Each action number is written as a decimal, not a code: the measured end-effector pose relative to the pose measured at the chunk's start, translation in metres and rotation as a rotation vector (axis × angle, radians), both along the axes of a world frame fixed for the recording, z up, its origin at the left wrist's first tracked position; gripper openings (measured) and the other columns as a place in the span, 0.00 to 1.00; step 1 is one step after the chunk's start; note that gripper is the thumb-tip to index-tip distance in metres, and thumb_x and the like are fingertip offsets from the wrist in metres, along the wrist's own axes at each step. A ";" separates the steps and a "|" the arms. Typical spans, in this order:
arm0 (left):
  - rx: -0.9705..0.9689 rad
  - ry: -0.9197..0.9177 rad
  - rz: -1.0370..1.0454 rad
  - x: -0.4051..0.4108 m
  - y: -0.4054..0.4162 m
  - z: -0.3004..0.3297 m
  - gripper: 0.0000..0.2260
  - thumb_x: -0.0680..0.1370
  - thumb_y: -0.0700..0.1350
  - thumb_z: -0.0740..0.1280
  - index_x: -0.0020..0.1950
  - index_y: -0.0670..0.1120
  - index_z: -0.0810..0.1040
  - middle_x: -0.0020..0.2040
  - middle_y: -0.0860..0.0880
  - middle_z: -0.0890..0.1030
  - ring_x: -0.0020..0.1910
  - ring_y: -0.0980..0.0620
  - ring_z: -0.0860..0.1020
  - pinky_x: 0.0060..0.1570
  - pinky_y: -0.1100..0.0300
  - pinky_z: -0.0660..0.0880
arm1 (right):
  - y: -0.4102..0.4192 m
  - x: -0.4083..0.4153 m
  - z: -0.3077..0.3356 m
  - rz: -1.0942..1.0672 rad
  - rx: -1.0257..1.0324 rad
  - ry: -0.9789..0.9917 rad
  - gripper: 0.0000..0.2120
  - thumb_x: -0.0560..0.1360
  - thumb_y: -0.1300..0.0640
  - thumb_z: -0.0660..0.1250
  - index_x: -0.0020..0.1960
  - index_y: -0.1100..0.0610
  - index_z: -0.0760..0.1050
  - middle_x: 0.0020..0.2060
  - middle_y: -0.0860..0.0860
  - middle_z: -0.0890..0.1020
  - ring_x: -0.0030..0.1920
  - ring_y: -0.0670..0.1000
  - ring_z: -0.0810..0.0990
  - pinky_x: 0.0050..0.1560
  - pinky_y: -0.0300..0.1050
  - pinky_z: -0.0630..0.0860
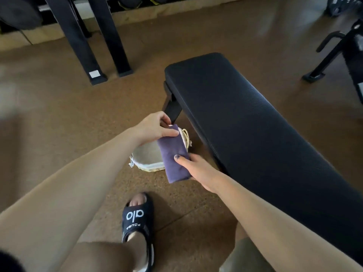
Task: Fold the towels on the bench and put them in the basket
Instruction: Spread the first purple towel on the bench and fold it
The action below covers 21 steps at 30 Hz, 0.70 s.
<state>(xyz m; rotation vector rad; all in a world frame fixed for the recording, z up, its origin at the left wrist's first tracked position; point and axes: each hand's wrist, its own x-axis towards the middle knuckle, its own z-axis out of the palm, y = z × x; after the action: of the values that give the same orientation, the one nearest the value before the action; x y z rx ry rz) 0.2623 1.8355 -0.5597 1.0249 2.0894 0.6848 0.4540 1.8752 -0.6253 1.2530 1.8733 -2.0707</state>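
Readable in white on the black slide sandal [137, 222] at 6 o'clock: "alo", with smaller lettering below that looks like "FOUEA", uncertain. A white square sticker on the foot of the black rack leg [94, 74] at 11 o'clock, its writing too small to read.

Both arms stretched forward and down. Left hand [155, 127] pinching the far end of the folded purple towel [174, 154], thumb on top, fingers curled under. Right hand [198, 169] gripping the near end, thumb flat on the cloth, fingers wrapped beneath.

Towel held lengthwise, over the pale woven basket [149, 157] on the brown floor, just at 9 o'clock of the black padded bench [245, 124].
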 end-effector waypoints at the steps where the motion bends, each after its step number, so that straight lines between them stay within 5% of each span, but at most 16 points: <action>1: 0.025 0.027 0.034 -0.007 0.007 -0.017 0.19 0.71 0.54 0.79 0.54 0.48 0.78 0.50 0.50 0.82 0.49 0.49 0.80 0.50 0.53 0.77 | 0.002 -0.012 -0.013 -0.059 0.006 -0.005 0.21 0.79 0.40 0.67 0.66 0.50 0.74 0.61 0.48 0.81 0.60 0.49 0.80 0.66 0.54 0.76; 4: 0.033 -0.032 0.187 -0.025 0.027 -0.063 0.21 0.70 0.57 0.78 0.55 0.48 0.77 0.50 0.49 0.81 0.48 0.50 0.79 0.49 0.52 0.77 | 0.016 -0.047 -0.044 -0.196 0.029 -0.032 0.20 0.81 0.47 0.66 0.68 0.55 0.73 0.63 0.53 0.79 0.62 0.54 0.78 0.67 0.54 0.73; 8: -0.057 -0.319 0.315 -0.049 0.045 -0.125 0.32 0.64 0.55 0.79 0.65 0.50 0.72 0.58 0.45 0.81 0.56 0.48 0.81 0.58 0.47 0.81 | 0.040 -0.087 -0.086 -0.228 0.180 -0.107 0.15 0.83 0.51 0.61 0.65 0.58 0.72 0.55 0.54 0.78 0.59 0.58 0.78 0.54 0.47 0.69; 13: -0.035 -0.228 0.387 -0.067 0.075 -0.196 0.32 0.68 0.48 0.79 0.69 0.46 0.70 0.59 0.43 0.78 0.59 0.44 0.78 0.60 0.47 0.77 | 0.053 -0.127 -0.142 -0.267 0.332 -0.262 0.15 0.83 0.53 0.59 0.66 0.59 0.71 0.61 0.59 0.80 0.60 0.62 0.79 0.53 0.50 0.72; 21: -0.083 -0.179 0.448 -0.083 0.099 -0.294 0.26 0.77 0.45 0.73 0.70 0.41 0.67 0.55 0.47 0.75 0.55 0.48 0.76 0.46 0.58 0.69 | 0.062 -0.149 -0.211 -0.096 0.783 -0.357 0.18 0.82 0.55 0.58 0.71 0.52 0.63 0.66 0.55 0.76 0.61 0.59 0.80 0.56 0.57 0.80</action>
<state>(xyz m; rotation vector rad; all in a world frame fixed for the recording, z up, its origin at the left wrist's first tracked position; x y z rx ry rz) 0.1791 1.9348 -0.8537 0.4286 2.1824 0.8625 0.3047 1.9376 -0.8368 1.7203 2.5400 -1.0110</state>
